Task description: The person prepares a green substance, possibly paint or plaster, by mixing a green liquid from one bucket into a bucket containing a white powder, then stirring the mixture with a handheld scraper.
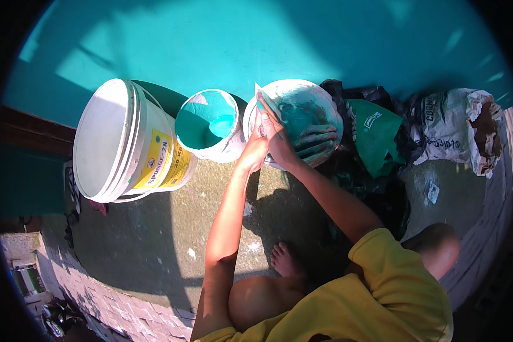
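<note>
My left hand [257,141] and my right hand [276,134] are pressed together above the left side of a white basin. Between them they hold a thin, pale flat piece [258,88], whose pointed tip sticks out past my fingers. Its kind is unclear, since my hands cover most of it. Teal smears mark my right fingers. The round basin [293,85] is streaked inside with teal and white, and a hand-shaped shadow falls across it. Just left of my hands stands a white pail [235,149] with teal paint inside.
A large lidded white bucket [101,139] with a yellow label is at the left. To the right lie black plastic bags [390,208], a green plastic piece [376,137] and a torn paper sack [444,125]. A teal wall [211,45] rises behind; my bare foot [285,260] rests on the concrete.
</note>
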A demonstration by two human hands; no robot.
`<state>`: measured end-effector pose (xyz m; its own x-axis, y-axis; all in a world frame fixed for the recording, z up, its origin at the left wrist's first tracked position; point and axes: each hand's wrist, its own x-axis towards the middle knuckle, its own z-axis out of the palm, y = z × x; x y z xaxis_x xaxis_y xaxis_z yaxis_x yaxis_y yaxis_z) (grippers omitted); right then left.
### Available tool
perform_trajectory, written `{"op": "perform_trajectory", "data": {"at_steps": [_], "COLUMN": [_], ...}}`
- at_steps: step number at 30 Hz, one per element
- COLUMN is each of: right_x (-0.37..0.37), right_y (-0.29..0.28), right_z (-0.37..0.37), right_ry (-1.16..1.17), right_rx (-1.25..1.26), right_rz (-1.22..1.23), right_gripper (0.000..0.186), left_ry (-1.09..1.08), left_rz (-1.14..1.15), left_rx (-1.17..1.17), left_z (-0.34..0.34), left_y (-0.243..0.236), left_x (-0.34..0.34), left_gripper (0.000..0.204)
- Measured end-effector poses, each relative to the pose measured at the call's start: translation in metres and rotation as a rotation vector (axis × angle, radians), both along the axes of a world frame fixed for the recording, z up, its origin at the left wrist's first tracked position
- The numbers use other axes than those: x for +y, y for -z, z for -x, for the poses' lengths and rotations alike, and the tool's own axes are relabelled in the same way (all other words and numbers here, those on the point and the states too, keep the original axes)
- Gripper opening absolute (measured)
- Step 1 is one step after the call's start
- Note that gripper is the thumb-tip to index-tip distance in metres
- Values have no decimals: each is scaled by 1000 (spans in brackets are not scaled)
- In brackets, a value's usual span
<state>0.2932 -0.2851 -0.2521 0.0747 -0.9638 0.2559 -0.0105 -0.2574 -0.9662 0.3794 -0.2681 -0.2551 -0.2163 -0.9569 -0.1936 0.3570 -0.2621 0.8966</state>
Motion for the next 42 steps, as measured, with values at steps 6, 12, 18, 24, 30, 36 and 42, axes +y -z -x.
{"op": "perform_trajectory", "data": {"at_steps": [6, 12, 18, 24, 30, 36, 42], "right_x": [-57, -31, -52, -37, -92, -116, -100], "right_y": [-6, -1, 5, 0, 47, 126, 94], "right_z": [24, 23, 39, 25, 48, 67, 61], "right_ry": [22, 27, 58, 101, 262, 556, 196], "right_rx": [398, 548, 636, 517, -136, -489, -810], "right_rz": [129, 418, 417, 321, -305, -1165, -915], "right_gripper": [53, 50, 50, 47, 45, 36, 36], "left_ry": [138, 92, 135, 83, -88, -227, -290], "left_rz": [8, -2, 31, -50, 182, 226, 334], "left_rx": [-82, -119, -130, -169, -121, -220, -258], "left_z": [4, -7, -3, -9, -4, -1, 3], "left_y": [-17, -10, -23, -19, -31, -30, -14], "left_x": [3, 3, 7, 13, 17, 12, 4], "left_gripper": [75, 89, 86, 78, 74, 62, 52]}}
